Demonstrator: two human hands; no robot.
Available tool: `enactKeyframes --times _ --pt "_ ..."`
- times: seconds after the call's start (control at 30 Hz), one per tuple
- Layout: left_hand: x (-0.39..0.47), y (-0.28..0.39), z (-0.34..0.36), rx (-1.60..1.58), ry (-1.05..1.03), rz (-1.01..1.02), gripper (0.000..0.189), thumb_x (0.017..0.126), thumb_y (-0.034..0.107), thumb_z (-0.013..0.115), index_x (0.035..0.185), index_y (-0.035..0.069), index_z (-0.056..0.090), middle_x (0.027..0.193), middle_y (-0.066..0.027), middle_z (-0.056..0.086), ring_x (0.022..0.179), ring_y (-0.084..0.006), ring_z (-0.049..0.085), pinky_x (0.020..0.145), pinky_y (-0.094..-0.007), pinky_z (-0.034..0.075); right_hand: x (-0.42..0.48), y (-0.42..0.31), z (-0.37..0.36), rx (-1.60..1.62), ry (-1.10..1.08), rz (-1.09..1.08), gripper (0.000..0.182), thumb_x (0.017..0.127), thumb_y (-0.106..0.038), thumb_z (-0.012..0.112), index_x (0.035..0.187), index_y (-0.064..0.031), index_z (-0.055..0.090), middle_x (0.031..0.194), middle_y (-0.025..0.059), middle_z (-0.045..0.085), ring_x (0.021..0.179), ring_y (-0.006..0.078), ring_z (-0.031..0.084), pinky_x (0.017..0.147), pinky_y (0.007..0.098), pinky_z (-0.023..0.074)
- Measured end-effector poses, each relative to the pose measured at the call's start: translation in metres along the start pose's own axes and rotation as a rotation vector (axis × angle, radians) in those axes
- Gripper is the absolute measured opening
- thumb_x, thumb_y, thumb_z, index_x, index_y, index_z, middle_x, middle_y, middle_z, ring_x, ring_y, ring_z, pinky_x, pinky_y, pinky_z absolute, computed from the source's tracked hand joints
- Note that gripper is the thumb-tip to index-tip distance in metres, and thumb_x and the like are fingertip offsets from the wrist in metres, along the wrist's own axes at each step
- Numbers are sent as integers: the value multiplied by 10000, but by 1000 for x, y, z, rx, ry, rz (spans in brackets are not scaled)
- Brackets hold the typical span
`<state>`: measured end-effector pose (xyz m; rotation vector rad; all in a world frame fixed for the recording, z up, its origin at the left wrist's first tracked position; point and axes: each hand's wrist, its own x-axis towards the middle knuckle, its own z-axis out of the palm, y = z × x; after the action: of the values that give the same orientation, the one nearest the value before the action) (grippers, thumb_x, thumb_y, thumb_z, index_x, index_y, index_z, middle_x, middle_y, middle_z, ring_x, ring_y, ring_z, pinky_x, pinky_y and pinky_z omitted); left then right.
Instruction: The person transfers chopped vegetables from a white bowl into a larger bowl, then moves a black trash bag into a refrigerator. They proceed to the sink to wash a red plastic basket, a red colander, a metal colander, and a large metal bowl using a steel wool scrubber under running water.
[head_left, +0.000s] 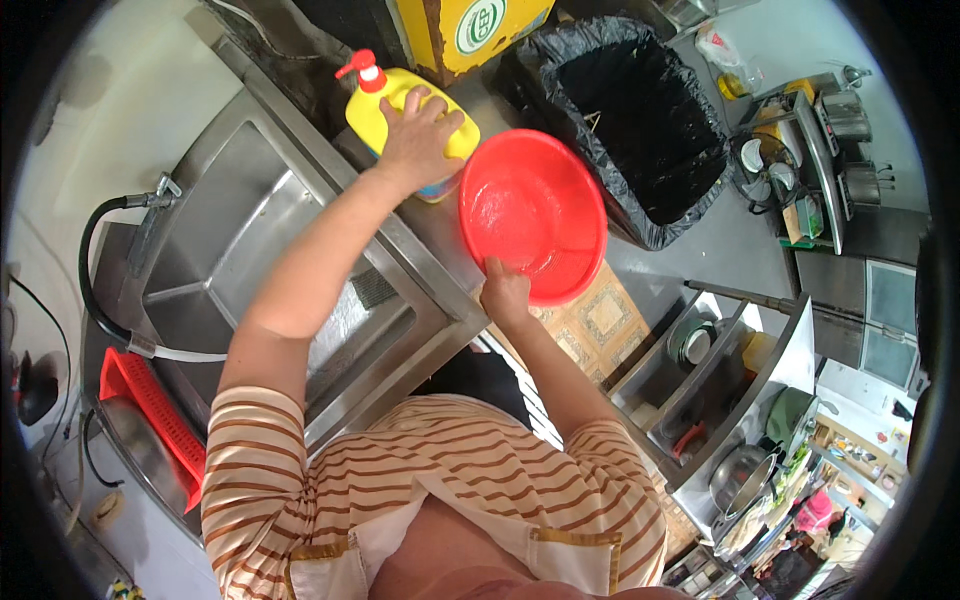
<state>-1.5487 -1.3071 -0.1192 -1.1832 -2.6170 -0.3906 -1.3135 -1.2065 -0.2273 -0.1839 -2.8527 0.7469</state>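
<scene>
My left hand (421, 142) lies over a yellow plastic pump bottle (365, 120) with a red pump head, its fingers curled around the upper body near the handle. The bottle appears tilted, with its pump pointing to the upper left. My right hand (508, 295) grips the near rim of a round red plastic basin (559, 225), thumb on the inner side. The basin's inside looks wet and shiny. Its far-left rim sits close beside the bottle, just right of my left hand. Both are just beyond the corner of a stainless steel sink (247, 217), under my left arm.
A bin with a black liner (637, 238) stands right of the basin. Behind is a yellow box (427, 37). A black hose (86, 262) and red plastic basket (150, 420) lie left. An open steel drawer unit (742, 420) with bowls and pots stands right.
</scene>
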Motion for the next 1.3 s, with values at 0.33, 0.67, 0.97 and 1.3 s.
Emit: enactKeyframes --times 0.33,0.67,0.97,1.3 --pt "-5 -75 -41 -91 -270 85 519 526 159 768 993 72 560 1021 -64 448 1118 -252 374 960 -582 257 76 -10 56 -138 -175 -27 103 711 -49 511 808 -25 487 702 148 591 638 294 617 517 392 495" --pt "-26 -82 -44 -89 -209 88 496 614 65 712 1076 66 530 1235 -82 407 1283 -253 260 1048 -508 221 121 -41 68 -151 -476 131 214 775 -177 518 906 -8 505 784 222 623 731 356 631 619 464 499" --pt "-145 -40 -102 -374 29 -100 509 686 20 656 1171 64 511 1326 -114 383 1280 -316 291 1022 -410 312 117 -5 77 111 -368 307 484 768 -473 565 975 -37 607 906 182 639 883 347 610 743 419 493" --pt "-404 -5 -201 -407 162 -758 211 749 26 635 955 7 596 953 -131 609 889 -298 585 762 -361 473 108 21 18 488 81 218 223 831 -146 486 923 18 607 728 76 589 587 176 542 519 290 440"
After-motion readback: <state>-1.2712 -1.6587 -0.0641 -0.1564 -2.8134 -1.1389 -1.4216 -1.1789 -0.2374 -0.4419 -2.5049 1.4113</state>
